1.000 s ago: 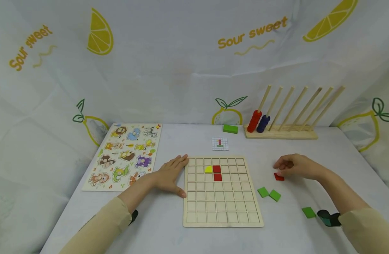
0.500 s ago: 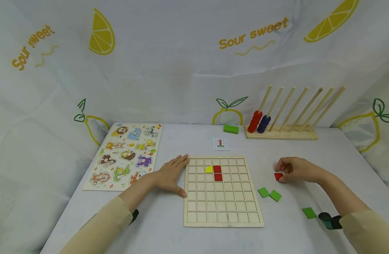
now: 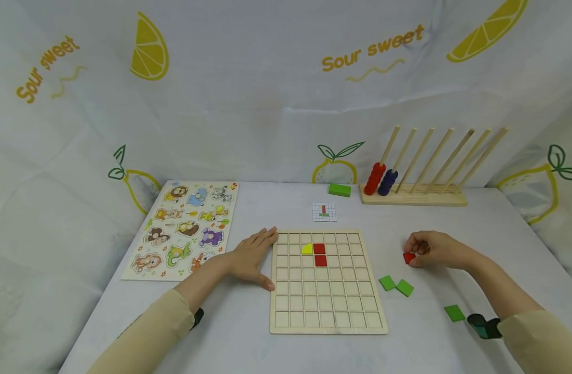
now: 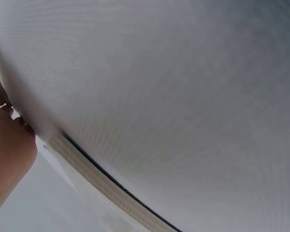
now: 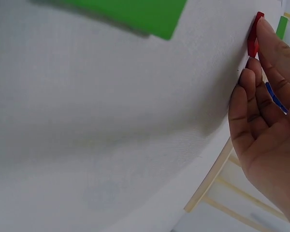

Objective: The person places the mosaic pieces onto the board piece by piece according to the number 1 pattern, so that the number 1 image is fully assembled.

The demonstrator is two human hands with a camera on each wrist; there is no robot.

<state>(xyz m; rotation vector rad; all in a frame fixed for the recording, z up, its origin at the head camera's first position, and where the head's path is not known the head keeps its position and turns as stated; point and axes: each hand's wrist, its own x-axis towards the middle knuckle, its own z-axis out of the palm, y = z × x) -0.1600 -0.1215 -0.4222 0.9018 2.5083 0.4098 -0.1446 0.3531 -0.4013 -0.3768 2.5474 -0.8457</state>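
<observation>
White cloth (image 3: 230, 337) bears three loose green tiles (image 3: 405, 288) and one grid board (image 3: 328, 331). Left hand (image 3: 247, 258), straight-fingered, touches its edge; right hand (image 3: 437, 249) pinches one red tile (image 3: 408, 258).

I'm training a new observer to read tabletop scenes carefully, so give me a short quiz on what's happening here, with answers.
1. Multiple choice: which tile is the right hand touching? A) a green one B) a red one C) a yellow one

2. Count: in the head view, how many single green tiles lie to the right of the grid board?

3. True or false: on the grid board, the yellow piece lies to the right of the upper red piece.

Key:
1. B, the red tile.
2. Three.
3. False; the yellow piece lies to the left of the upper red piece.
</observation>
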